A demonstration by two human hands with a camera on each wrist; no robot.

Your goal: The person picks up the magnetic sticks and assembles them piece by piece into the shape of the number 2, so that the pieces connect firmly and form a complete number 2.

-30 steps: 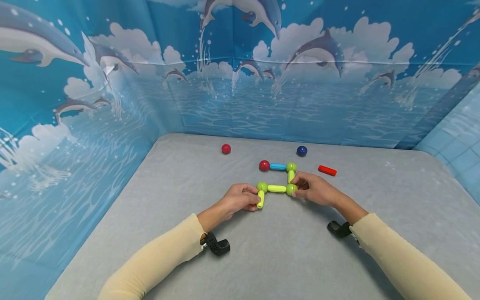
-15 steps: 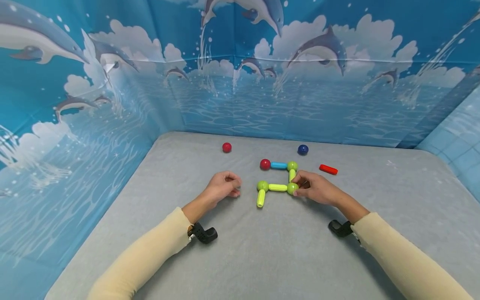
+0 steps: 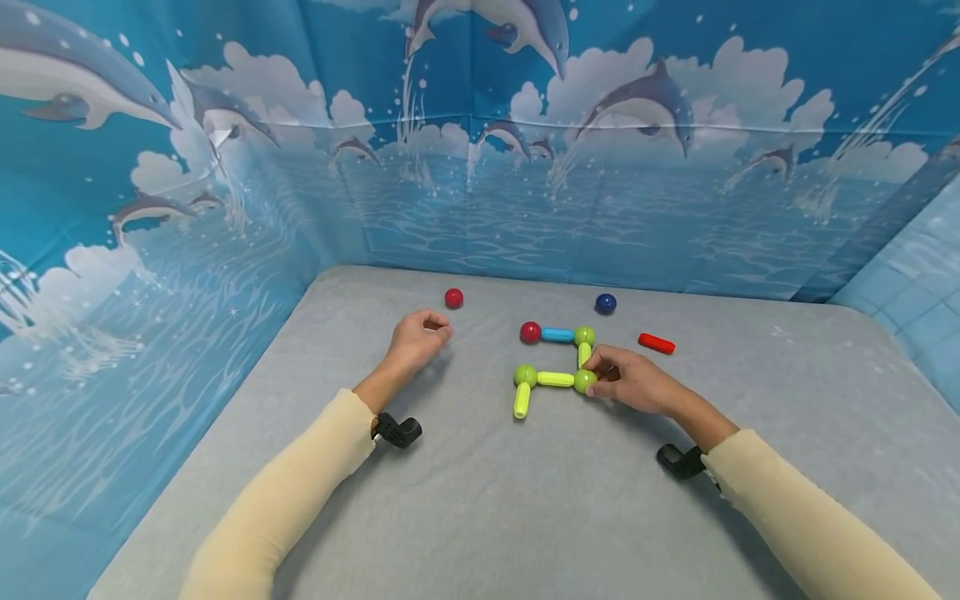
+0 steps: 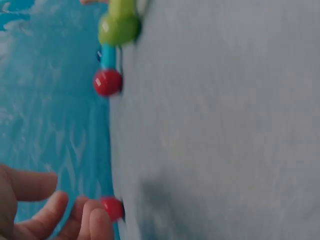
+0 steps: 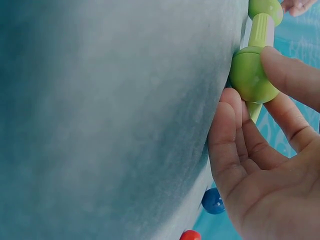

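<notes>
My right hand (image 3: 633, 381) pinches the green ball (image 5: 247, 75) at the near right corner of a joined chain of balls and rods. From that corner a yellow-green rod (image 3: 556, 379) runs left to another green ball (image 3: 525, 376), which bears a short yellow-green rod (image 3: 521, 402) pointing toward me. The far branch ends in a blue rod (image 3: 557, 334) and a red ball (image 3: 530, 332). Nothing is in my left hand (image 3: 416, 342), whose fingers are loosely bent. It hovers over the table just short of a loose red ball (image 3: 453, 297), partly hidden by fingertips in the left wrist view.
A dark blue ball (image 3: 605, 303) lies behind the chain. To its right is a red rod (image 3: 656, 342). The grey table (image 3: 480, 517) ends at a blue dolphin-printed curtain (image 3: 480, 217) at the back and left.
My left hand has let go of the short yellow-green rod and moved left and away from me, toward the loose red ball. My right hand has stayed on the corner green ball.
</notes>
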